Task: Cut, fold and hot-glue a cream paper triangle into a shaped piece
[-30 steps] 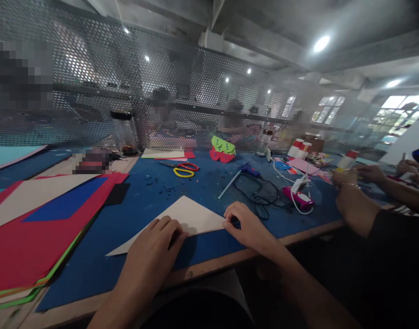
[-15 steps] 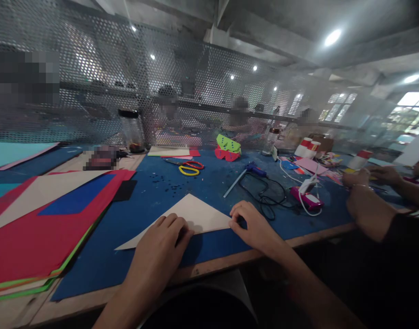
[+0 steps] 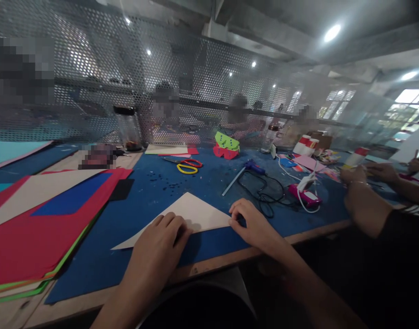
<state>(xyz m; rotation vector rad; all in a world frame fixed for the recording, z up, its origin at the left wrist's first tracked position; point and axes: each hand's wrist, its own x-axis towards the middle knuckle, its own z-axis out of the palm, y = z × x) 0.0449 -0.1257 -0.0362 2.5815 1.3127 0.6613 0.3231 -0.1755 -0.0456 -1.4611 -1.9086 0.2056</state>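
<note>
A white paper triangle [image 3: 189,212] lies flat on the blue table [image 3: 154,192] near its front edge. My left hand [image 3: 158,246] rests on the triangle's lower edge, fingers bent and pressing down on the paper. My right hand [image 3: 252,226] presses the triangle's right corner with curled fingertips. Neither hand lifts the paper off the table.
A stack of red, blue, white and green sheets [image 3: 41,224] lies at the left. Behind are scissors [image 3: 185,165], a glue gun [image 3: 252,168] with black cable, a pink device [image 3: 307,196] and a green and red paper craft [image 3: 226,146]. Another person's arm [image 3: 363,205] is at right. A perforated screen [image 3: 196,91] closes the back.
The view has shifted slightly. Both hands stay on the paper triangle in the same places.
</note>
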